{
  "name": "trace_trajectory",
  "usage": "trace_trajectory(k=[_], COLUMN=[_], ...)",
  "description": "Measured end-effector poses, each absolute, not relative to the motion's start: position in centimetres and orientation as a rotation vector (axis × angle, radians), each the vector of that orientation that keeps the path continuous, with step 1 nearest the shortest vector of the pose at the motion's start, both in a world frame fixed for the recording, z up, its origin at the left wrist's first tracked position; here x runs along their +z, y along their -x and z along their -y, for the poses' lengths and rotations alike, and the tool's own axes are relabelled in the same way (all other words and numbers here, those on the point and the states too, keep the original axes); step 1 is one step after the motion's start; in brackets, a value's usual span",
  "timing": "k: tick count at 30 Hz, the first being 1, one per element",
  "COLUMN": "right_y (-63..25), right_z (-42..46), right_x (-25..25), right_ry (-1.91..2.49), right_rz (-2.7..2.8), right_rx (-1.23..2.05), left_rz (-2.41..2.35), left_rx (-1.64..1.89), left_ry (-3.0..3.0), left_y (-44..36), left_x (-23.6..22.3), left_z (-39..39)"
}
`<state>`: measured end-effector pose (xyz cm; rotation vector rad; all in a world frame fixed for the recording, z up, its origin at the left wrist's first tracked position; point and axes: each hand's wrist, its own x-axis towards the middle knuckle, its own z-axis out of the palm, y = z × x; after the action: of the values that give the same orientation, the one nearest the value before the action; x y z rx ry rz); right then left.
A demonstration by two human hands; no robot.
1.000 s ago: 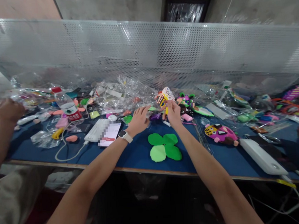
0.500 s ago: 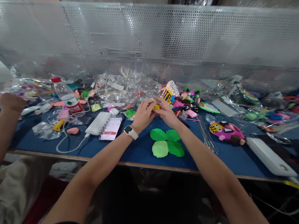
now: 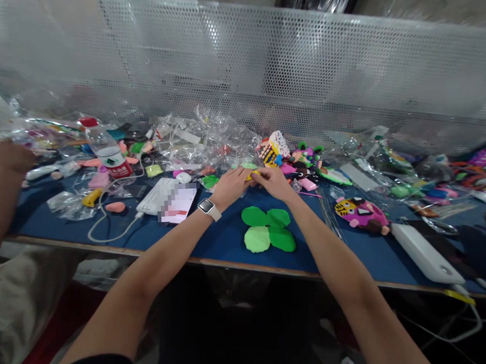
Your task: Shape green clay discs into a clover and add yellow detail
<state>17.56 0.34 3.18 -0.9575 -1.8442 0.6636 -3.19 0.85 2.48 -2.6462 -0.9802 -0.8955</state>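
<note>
My left hand (image 3: 232, 184) and my right hand (image 3: 274, 181) meet above the blue table, fingers closed around a small yellow piece of modelling clay (image 3: 251, 175). Much of the piece is hidden by the fingers. A pale watch (image 3: 209, 208) is strapped on my left wrist. Just below my hands lie flat rounded pieces of clay joined like a clover: the dark green pieces (image 3: 282, 238) at the top and right, and a light green piece (image 3: 257, 239) at lower left.
A phone (image 3: 181, 203) and a white power bank (image 3: 156, 195) lie left of my hands, near a red-capped bottle (image 3: 110, 155). Plastic bags (image 3: 208, 140) line the perforated metal screen (image 3: 220, 53). Rightward are a magenta clay figure (image 3: 362, 214) and a white device (image 3: 426, 254). Another person's hand (image 3: 10, 159) is at far left.
My fingers have shifted around the yellow clay, with the right thumb and fingers now pinching its edge. The view has moved slightly, and another person's hand appears at the right edge.
</note>
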Motion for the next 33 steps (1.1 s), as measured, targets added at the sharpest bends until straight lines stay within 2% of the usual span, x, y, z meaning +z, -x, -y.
trace_trajectory(k=[2,5,9,17,24,27,30,33], right_y=[-19.8,-25.4,-30.6,-21.1,-16.8,-19.2,-24.4,-29.0], right_z=[-1.2,-2.3,-2.4,-0.8,0.4,-1.0,-2.4,-2.6], right_x=[3.1,3.3,3.3,3.4,3.2,3.5,4.3,4.7], right_ry=[0.993,1.001,1.026,0.990,0.912,0.982,1.033,1.052], right_rz=[1.703,1.155,0.933,1.701,1.723,1.470,0.809,0.656], right_rx=[0.596,0.401,0.219,0.773,0.799,0.688,0.467,0.445], left_rz=[1.005,1.115,1.287,1.212,1.070,1.093,1.171,1.203], left_rx=[-0.908,-0.991,-1.141,-1.227,-1.114,-1.163,-1.231,-1.316], left_ry=[2.646,2.648,2.601,2.654,2.763,2.735,2.682,2.687], left_y=[3.3,3.7,3.8,3.3,2.8,2.9,3.1,3.2], left_x=[2.3,1.9,1.4,1.3,1.8,1.8,1.8,1.8], left_z=[-1.0,-1.4,-2.3,-1.8,-1.1,-1.3,-1.7,-1.9])
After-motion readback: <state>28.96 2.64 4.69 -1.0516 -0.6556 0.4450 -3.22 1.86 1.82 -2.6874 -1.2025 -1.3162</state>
